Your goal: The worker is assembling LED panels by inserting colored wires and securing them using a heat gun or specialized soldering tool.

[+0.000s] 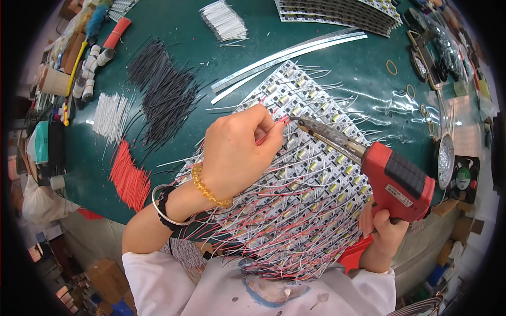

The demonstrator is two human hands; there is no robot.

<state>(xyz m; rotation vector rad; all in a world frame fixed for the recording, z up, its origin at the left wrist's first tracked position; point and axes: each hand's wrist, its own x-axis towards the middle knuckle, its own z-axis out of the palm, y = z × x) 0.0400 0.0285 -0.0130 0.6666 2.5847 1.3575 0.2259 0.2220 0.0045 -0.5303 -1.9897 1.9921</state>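
My left hand [240, 147] is closed in a pinch on a thin red wire [283, 120], whose end lies over a panel of small white circuit boards [329, 152]. My right hand [387, 231] grips the handle of a red and black soldering gun [395, 181]. The gun's dark tip meets the board close to the end of the red wire; whether they touch I cannot tell. Many red and white wires stick out from the panel's lower rows and hang toward my lap. Yellow components dot the boards.
To the left on the green table [211, 63] lie piles of black wires [171, 95], white wires [112, 117] and red wires [130, 176]. Pale strips [284, 60] and stacked board panels [337, 16] lie beyond. A metal dish [446, 160] and a small fan [465, 179] are at right.
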